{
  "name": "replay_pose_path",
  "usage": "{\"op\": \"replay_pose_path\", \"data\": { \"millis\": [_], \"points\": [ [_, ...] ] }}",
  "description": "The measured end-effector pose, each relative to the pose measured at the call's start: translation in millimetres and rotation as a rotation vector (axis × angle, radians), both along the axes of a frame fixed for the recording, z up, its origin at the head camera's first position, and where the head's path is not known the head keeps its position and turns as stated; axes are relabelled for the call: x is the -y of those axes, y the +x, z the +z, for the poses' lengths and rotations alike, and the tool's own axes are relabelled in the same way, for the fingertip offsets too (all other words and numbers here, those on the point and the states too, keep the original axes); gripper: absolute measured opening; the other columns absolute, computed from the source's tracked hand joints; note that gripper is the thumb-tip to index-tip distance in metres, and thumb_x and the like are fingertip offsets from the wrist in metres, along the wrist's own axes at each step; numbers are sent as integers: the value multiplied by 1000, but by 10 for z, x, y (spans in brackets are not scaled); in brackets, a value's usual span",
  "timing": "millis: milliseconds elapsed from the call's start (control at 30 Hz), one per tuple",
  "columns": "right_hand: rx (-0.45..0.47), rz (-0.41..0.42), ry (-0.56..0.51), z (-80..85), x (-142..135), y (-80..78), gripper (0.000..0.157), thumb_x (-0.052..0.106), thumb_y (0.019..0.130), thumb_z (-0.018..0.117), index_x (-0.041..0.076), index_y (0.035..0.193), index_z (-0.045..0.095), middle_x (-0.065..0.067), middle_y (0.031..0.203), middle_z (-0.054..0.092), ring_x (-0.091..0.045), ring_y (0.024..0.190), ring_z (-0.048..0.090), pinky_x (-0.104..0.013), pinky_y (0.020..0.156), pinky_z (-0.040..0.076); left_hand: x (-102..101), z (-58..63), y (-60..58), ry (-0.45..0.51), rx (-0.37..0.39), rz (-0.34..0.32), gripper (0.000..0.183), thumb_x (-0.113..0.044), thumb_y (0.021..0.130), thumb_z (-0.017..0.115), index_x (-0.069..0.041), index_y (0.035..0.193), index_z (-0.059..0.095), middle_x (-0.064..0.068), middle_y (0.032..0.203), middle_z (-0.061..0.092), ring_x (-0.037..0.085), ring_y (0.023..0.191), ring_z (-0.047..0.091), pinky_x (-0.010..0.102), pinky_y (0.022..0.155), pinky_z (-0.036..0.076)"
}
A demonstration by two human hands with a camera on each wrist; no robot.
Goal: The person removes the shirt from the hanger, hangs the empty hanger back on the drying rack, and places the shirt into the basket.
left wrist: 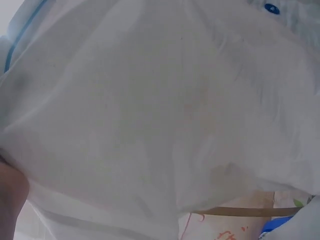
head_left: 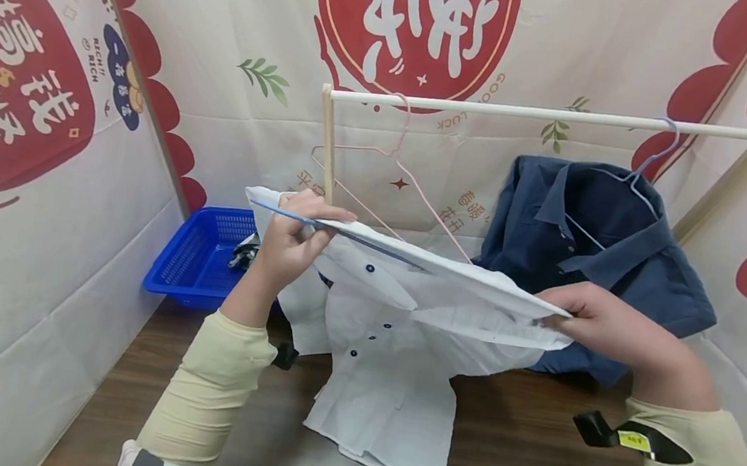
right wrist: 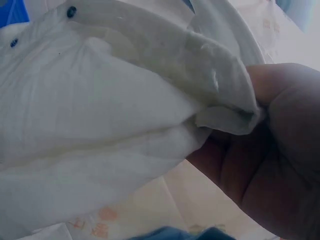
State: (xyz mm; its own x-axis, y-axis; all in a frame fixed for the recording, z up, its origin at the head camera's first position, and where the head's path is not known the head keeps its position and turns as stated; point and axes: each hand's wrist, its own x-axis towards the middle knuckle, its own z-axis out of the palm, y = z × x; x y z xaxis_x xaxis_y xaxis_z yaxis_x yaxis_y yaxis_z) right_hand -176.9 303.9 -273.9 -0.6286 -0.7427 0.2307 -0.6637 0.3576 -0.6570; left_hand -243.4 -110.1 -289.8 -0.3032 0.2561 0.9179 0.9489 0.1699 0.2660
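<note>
White button-front shirt (head_left: 391, 394), held up by its top edge between the two hands, lies in front of the person and on the near side of the clothes rail (head_left: 529, 113). Its stretched upper edge is the long line that counts: it runs crosswise from the left hand (head_left: 296, 238) to the right hand (head_left: 609, 328), sloping down toward the right in the head view, while the body and its dark buttons (head_left: 370, 268) hang below and toward the person. The left hand pinches the edge between thumb and fingers, together with a thin blue strip (head_left: 372, 246) that follows the cloth; whether this is trim or part of a hanger I cannot tell. The right hand grips the other end, its thumb and fingers closed on the folded white cloth, as the right wrist view shows. Beyond the shirt, the pink hanger (head_left: 355, 147) hangs from the rail, its lower parts hidden by the raised edge; the left hand looks nearer to it, and the right hand farther off. On that right side a navy collared shirt (head_left: 622, 270) hangs on a bluish hanger (head_left: 641, 170), overlapped by the right hand in the head view, though the gap in depth is unclear. The blue basket (head_left: 196, 296) sits past the left forearm. Over the wooden table (head_left: 515, 445), the hem hangs free or rests; I cannot tell which.
</note>
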Motion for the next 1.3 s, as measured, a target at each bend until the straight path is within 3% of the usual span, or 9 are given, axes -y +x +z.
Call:
{"op": "replay_pose_path", "data": {
  "millis": [300, 400, 600, 733, 833, 900, 1033, 1100, 1300],
  "points": [
    [-100, 137, -93, -75, 150, 184, 50, -26, 83, 54, 8, 117, 66, 0, 97, 65, -13, 77, 57, -24, 60, 46, 67, -82, 29, 131, 200, -37, 20, 11, 87, 54, 5, 100, 68, 7, 87, 62, 16, 70, 39, 27, 63, 31],
    [-155, 13, -127, -86, 186, 237, 48, -24, 82, 56, 8, 117, 65, 2, 97, 65, -12, 77, 57, -23, 61, 46, 50, -106, 46, 183, 246, -20, 19, 11, 88, 55, 4, 101, 67, 5, 88, 62, 15, 68, 37, 27, 61, 29],
    [-220, -447, -105, -108, 308, 272, 34, -8, 88, 65, 8, 118, 62, -2, 103, 63, -16, 78, 57, -22, 61, 49, -7, -145, 90, 192, 237, 104, 17, 3, 90, 60, -2, 104, 69, 9, 86, 60, 17, 68, 34, 29, 69, 27],
    [-241, -649, -53, -131, 434, 283, 47, 2, 88, 69, 9, 131, 53, -13, 120, 58, -30, 97, 56, -45, 74, 54, -66, -149, 98, 181, 174, 201, 18, 1, 90, 64, -4, 106, 70, 10, 88, 66, 21, 71, 42, 34, 84, 26],
    [-332, -702, -111, -176, 549, 283, 57, -3, 82, 74, 6, 133, 50, -16, 134, 51, -38, 116, 47, -62, 89, 43, -111, -167, 101, 182, 163, 240, 18, 0, 91, 65, -5, 107, 70, 9, 96, 70, 24, 78, 52, 38, 87, 26],
    [-471, -684, -177, -225, 620, 276, 54, -6, 77, 77, 3, 126, 56, -17, 137, 49, -39, 120, 43, -60, 97, 37, -136, -177, 102, 179, 165, 260, 17, -2, 92, 65, -6, 108, 70, 8, 100, 71, 25, 87, 57, 40, 87, 27],
    [-801, -604, -254, -338, 743, 265, 14, 7, 87, 64, 2, 97, 72, -22, 133, 53, -43, 120, 44, -48, 103, 29, -191, -170, 127, 185, 174, 288, 16, -4, 92, 66, -7, 107, 70, 7, 100, 71, 24, 94, 59, 42, 87, 28],
    [-902, -579, -287, -390, 802, 260, 23, 14, 89, 56, 3, 86, 75, -26, 126, 55, -46, 115, 46, -45, 102, 28, -213, -165, 137, 192, 177, 304, 16, -5, 91, 66, -7, 106, 71, 6, 100, 71, 23, 96, 60, 42, 87, 28],
    [-886, -702, -260, -481, 904, 295, 18, 0, 84, 59, -2, 85, 76, -27, 118, 56, -46, 105, 47, -52, 93, 31, -260, -172, 189, 185, 158, 355, 15, -6, 91, 67, -6, 105, 71, 6, 98, 72, 23, 90, 60, 43, 83, 28]
  ]
}}
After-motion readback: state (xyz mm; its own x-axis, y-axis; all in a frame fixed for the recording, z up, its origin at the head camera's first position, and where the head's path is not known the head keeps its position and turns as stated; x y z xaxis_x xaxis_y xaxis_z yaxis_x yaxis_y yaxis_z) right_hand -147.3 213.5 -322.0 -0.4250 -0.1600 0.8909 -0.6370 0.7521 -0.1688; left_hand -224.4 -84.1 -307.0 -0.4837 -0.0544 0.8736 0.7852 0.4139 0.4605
